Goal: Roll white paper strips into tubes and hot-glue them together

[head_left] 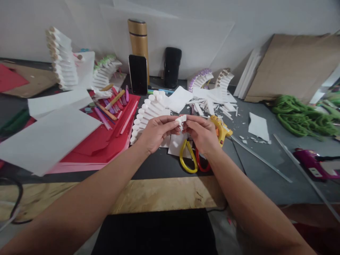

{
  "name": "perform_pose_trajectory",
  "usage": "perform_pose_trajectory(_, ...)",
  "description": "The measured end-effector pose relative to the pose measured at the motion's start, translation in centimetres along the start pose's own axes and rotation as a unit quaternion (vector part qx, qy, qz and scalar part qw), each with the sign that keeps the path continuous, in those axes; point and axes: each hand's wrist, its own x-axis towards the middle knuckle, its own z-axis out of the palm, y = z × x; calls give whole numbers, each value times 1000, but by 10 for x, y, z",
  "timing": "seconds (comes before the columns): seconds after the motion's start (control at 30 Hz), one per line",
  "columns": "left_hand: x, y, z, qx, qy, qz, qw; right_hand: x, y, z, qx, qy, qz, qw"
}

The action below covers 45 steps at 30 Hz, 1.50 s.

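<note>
Both my hands meet over the middle of the table, pinching one small white piece (181,120) that looks like paper or foam. My left hand (156,131) grips its left side, while the fingers of my right hand (203,134) close on its right side. Beside my left hand stands a curved white model (145,120) of strips with round ends. Under my right hand lie scissors with a yellow and a red handle (188,159). Just past that hand is a yellow glue gun (221,129) with a clear glue stick in it.
Red and pink sheets (106,141) with coloured rolls lie at left, partly under white sheets (50,134). A phone (138,74) leans on a gold flask (138,32). White scraps (207,106), green yarn (300,115), cardboard (289,67) and a purple glue gun (316,164) are at right.
</note>
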Motion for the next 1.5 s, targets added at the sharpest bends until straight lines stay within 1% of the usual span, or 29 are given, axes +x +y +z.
perform_pose_trajectory(0.23,0,0,-1,8,-7,10,1000,-1,7,1,-17,1,-27,1000)
perform_pose_trajectory(0.4,-2,3,3,15,-5,11,1000,-2,7,2,-25,-12,-46,999)
perform_pose_trajectory(0.57,-1,2,1,5,-5,16,1000,-4,7,4,-35,-24,-67,997)
perform_pose_trajectory(0.87,0,1,0,-3,3,19,1000,-7,5,5,-76,-24,-85,993)
perform_pose_trajectory(0.97,0,1,1,-7,4,19,1000,-7,5,4,-94,-22,-101,990)
perform_pose_trajectory(1.13,1,1,0,-8,-1,21,1000,-7,5,5,-118,-30,-151,981)
perform_pose_trajectory(1.5,-1,1,2,-3,1,22,1000,-8,-1,6,-170,-40,-173,969)
